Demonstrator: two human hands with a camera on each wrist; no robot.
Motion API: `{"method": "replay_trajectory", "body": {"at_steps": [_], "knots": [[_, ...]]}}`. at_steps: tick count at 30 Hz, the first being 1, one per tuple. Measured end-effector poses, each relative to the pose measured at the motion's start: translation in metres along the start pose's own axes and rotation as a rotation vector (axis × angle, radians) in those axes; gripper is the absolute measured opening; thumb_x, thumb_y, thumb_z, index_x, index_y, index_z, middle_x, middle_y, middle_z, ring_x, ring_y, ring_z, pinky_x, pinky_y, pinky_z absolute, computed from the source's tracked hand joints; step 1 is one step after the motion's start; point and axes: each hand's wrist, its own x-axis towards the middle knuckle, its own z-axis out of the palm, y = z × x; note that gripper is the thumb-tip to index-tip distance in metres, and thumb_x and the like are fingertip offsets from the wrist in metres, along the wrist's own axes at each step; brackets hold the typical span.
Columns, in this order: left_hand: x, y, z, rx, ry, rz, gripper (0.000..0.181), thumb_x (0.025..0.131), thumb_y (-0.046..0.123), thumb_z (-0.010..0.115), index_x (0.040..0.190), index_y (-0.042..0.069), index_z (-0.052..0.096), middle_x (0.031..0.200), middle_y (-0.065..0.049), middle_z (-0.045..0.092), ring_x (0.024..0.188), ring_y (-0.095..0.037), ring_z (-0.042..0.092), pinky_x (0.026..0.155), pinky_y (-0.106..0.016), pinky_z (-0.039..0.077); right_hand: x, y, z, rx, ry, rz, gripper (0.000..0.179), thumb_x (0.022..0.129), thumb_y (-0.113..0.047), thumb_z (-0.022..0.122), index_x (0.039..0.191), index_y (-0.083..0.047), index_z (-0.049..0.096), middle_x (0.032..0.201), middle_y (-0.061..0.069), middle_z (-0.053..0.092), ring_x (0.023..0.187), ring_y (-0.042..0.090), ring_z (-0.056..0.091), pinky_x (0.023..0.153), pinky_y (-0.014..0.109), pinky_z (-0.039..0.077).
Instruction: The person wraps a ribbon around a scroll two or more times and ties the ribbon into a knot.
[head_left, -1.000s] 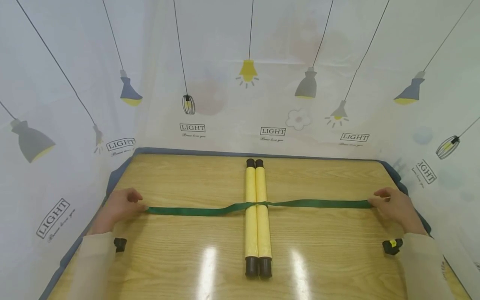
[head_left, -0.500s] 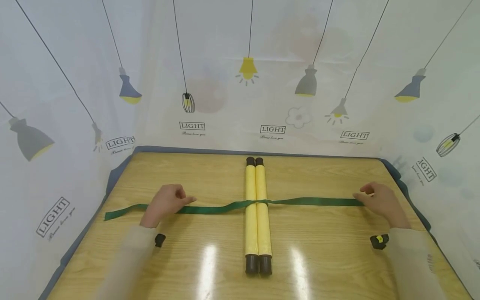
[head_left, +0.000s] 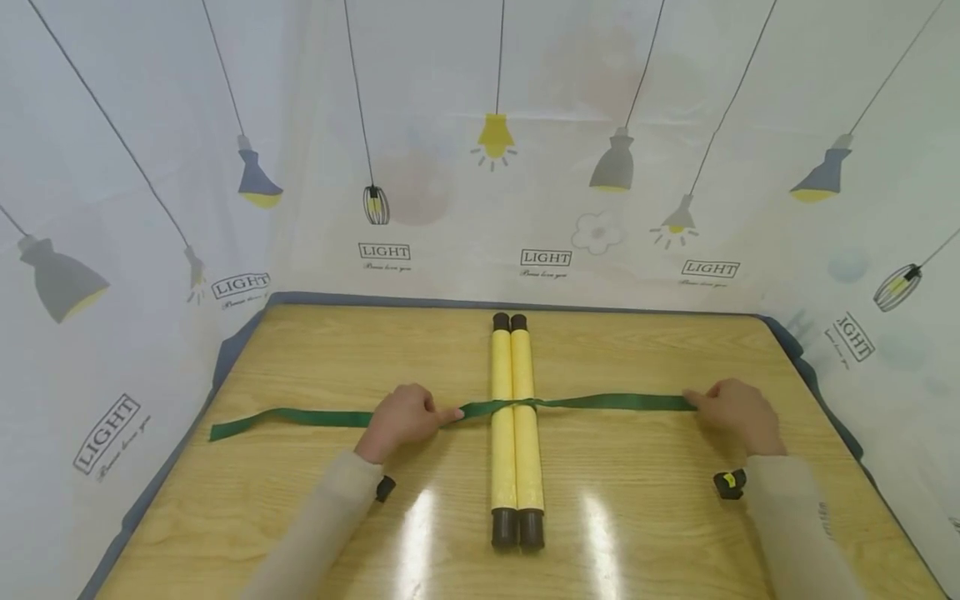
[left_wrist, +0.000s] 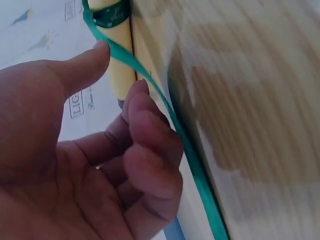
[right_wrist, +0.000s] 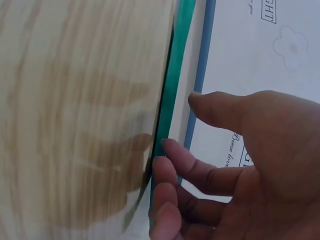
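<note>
Two yellow sticks with dark brown end caps (head_left: pixel 503 458) lie side by side on the table. A green ribbon (head_left: pixel 630 402) crosses their middle, wrapped around them, its two tails stretched out left and right. My left hand (head_left: pixel 408 417) hovers at the left tail close to the sticks; in the left wrist view the thumb stands apart from the loosely bent fingers (left_wrist: pixel 150 125), holding nothing. Along the right tail is my right hand (head_left: pixel 738 414), thumb and loosely bent fingers (right_wrist: pixel 167 170) apart, fingertips near or touching the ribbon. The right tail's end is hidden behind that hand.
The wood-grain table (head_left: pixel 637 542) has a blue-grey edge (head_left: pixel 390 300) at the back and sides. White sheets printed with lamps (head_left: pixel 450 208) surround it. A small black device (head_left: pixel 729 484) sits at my right wrist, another (head_left: pixel 385 488) at the left.
My left hand has let go of the left tail's end and moved right toward the sticks. My right hand has left its end and shifted left along the ribbon. The sticks stay put.
</note>
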Motion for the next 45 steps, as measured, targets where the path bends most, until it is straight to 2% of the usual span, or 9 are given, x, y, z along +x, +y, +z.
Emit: {"method": "replay_trajectory", "body": {"at_steps": [6,13,22,26,28,31,34,38,45], "knots": [[0.003,0.009,0.012,0.083,0.055,-0.034,0.069,0.089,0.058,0.073,0.048,0.020,0.033,0.047,0.010,0.023,0.045,-0.007,0.023,0.043,-0.023,0.021,0.000,-0.011,0.005,-0.012,-0.025,0.113,0.075,0.100,-0.066,0.046,0.091,0.005,0.069,0.084,0.018,0.064,0.072,0.027,0.056,0.058,0.038,0.044],[0.008,0.013,0.017,0.188,0.055,-0.072,0.065,0.086,0.055,0.078,0.056,0.019,0.033,0.053,0.006,0.028,0.048,-0.010,0.029,0.044,-0.025,0.025,0.003,-0.019,0.009,-0.094,-0.031,0.096,0.067,0.103,-0.057,0.046,0.091,0.006,0.068,0.080,0.019,0.064,0.068,0.027,0.057,0.053,0.037,0.045],[0.012,0.015,0.018,0.116,0.008,0.002,0.064,0.092,0.041,0.077,0.049,0.019,0.033,0.047,0.008,0.025,0.045,-0.008,0.026,0.043,-0.022,0.022,0.006,-0.021,0.009,-0.092,-0.036,0.049,0.051,0.106,-0.042,0.045,0.076,-0.004,0.062,0.080,0.015,0.063,0.070,0.027,0.057,0.059,0.039,0.045],[0.013,0.014,0.017,0.063,-0.042,0.039,0.060,0.096,0.034,0.074,0.050,0.020,0.038,0.046,0.009,0.030,0.044,-0.007,0.028,0.043,-0.021,0.022,0.008,-0.020,0.012,-0.059,0.001,-0.010,0.044,0.106,-0.036,0.046,0.085,-0.001,0.064,0.083,0.017,0.063,0.069,0.026,0.053,0.058,0.036,0.042],[0.013,0.013,0.015,0.027,-0.071,0.056,0.057,0.097,0.031,0.072,0.051,0.020,0.040,0.047,0.009,0.032,0.045,-0.007,0.029,0.044,-0.021,0.023,0.008,-0.020,0.013,-0.034,0.035,-0.050,0.042,0.105,-0.032,0.048,0.095,0.003,0.068,0.090,0.022,0.067,0.073,0.030,0.059,0.061,0.039,0.046],[0.011,0.014,0.011,-0.039,-0.102,0.087,0.051,0.099,0.027,0.069,0.056,0.017,0.045,0.052,0.005,0.037,0.048,-0.010,0.035,0.048,-0.024,0.030,0.009,-0.022,0.015,0.015,0.077,-0.095,0.043,0.103,-0.028,0.049,0.113,0.011,0.066,0.109,0.033,0.067,0.091,0.046,0.065,0.075,0.052,0.054],[0.011,0.015,0.005,-0.083,-0.119,0.119,0.036,0.101,0.025,0.066,0.068,0.013,0.060,0.062,0.002,0.050,0.056,-0.013,0.045,0.055,-0.028,0.038,0.010,-0.026,0.016,0.072,0.102,-0.118,0.049,0.104,-0.026,0.050,0.132,0.014,0.057,0.129,0.037,0.061,0.115,0.054,0.059,0.093,0.062,0.051],[0.015,0.016,-0.002,-0.092,-0.138,0.170,0.025,0.104,0.024,0.059,0.089,0.008,0.071,0.075,-0.001,0.060,0.065,-0.015,0.052,0.062,-0.030,0.044,0.015,-0.031,0.016,0.132,0.102,-0.115,0.050,0.104,-0.024,0.049,0.137,0.013,0.053,0.133,0.037,0.058,0.122,0.054,0.054,0.099,0.062,0.048],[0.021,0.025,-0.010,-0.191,-0.178,0.276,0.027,0.107,0.021,0.052,0.096,0.002,0.066,0.076,-0.004,0.061,0.062,-0.014,0.049,0.059,-0.029,0.044,0.023,-0.045,0.016,0.209,0.143,-0.187,0.043,0.102,-0.019,0.049,0.133,0.009,0.059,0.130,0.034,0.062,0.119,0.049,0.058,0.098,0.060,0.049]]}}
